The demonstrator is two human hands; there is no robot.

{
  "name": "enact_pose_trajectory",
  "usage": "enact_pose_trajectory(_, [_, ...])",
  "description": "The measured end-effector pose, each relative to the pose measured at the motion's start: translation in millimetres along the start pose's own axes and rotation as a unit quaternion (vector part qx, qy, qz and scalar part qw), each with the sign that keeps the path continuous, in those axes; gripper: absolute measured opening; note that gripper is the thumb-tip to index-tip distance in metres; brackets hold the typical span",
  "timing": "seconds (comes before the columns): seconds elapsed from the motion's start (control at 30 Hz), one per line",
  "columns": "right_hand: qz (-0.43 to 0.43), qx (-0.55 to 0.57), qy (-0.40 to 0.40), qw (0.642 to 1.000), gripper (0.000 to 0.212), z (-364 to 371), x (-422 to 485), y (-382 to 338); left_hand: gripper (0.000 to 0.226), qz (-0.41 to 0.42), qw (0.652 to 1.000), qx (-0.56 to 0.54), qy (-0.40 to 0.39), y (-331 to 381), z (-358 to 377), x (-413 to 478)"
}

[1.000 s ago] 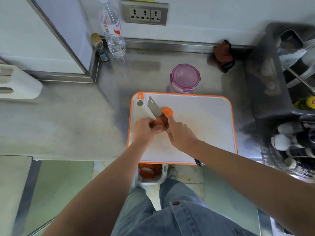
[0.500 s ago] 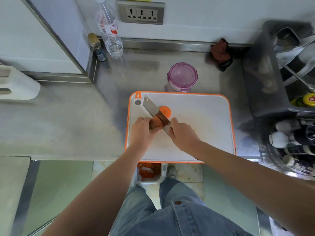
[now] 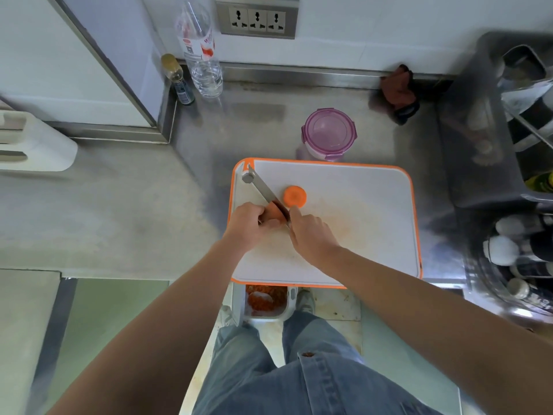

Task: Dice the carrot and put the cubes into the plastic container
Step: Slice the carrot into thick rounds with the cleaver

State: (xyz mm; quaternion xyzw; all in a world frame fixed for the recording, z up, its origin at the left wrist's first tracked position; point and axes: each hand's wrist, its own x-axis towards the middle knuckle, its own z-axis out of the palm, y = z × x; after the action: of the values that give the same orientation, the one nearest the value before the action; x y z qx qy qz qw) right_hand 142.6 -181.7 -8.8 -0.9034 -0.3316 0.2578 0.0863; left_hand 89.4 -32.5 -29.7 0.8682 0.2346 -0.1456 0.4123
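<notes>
Carrot: 1 short orange stub on the left half of the cutting board.
Slice: 1 round orange disc, flat on the board, just right of the blade.
Left hand: fingers curled over the stub, gripping it.
Right hand: clenched on the knife (handle hidden beneath it), forefinger stretched forward.
Knife: 1, blade slanting to the board's far-left corner, against the stub's right side.
Plastic container: 1, round, purple lid on, on the surface just beyond the board.
Writing: water bottle has a red-and-white label, too blurred to read.
Bottles: 2, far left of the board, counting the small brown-capped one.
Sockets: 3, on the wall beyond the board.
Bin: 1, below the board's near edge, with orange scraps inside.
</notes>
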Motion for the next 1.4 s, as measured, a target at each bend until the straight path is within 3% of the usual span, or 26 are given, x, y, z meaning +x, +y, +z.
enact_pose_trajectory(0.2, [0.002,0.015,0.008,1.000,0.021,-1.5,14.7,5.4,0.023,-0.016,0.998,-0.064,-0.007,-4.7,1.1,-3.7])
enact_pose_trajectory(0.43, [0.034,0.074,0.034,0.996,0.037,-26.1,10.0,10.3,0.034,-0.078,0.983,-0.150,0.068,-1.0,8.7,-16.6])
enact_pose_trajectory(0.6, [-0.019,0.069,0.057,0.996,0.027,-51.4,-8.6,7.6,0.029,-0.096,0.980,-0.145,0.100,0.2,11.2,-21.1])
enact_pose_trajectory(0.87, [-0.032,-0.015,0.018,0.999,0.048,-56.6,-32.8,-7.0,0.028,-0.091,0.978,-0.122,0.142,6.6,22.0,-30.1])
enact_pose_trajectory(1.13, [-0.019,-0.054,-0.039,0.998,0.020,-59.0,-47.2,-3.5,0.017,-0.040,0.984,-0.079,0.157,8.8,20.0,-36.7])
enact_pose_trajectory(1.4, [-0.003,-0.030,-0.049,0.998,0.024,-47.5,-35.0,-6.4,0.021,-0.016,0.986,-0.041,0.161,10.4,19.0,-34.5])
